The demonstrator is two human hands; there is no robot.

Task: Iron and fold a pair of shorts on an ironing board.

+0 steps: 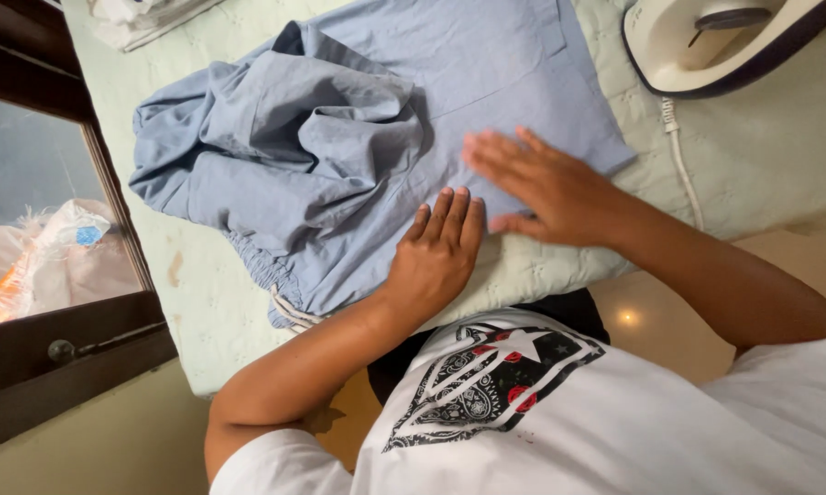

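garment: light blue cotton trousers with a gathered drawstring waist [358, 137]
state: one part smoothed flat, the other bunched in rumpled folds
place: spread on a pale green quilted ironing pad [761, 156]

One head-worn camera looks steeply down, close, perhaps tilted, over the ironing surface [770, 156].
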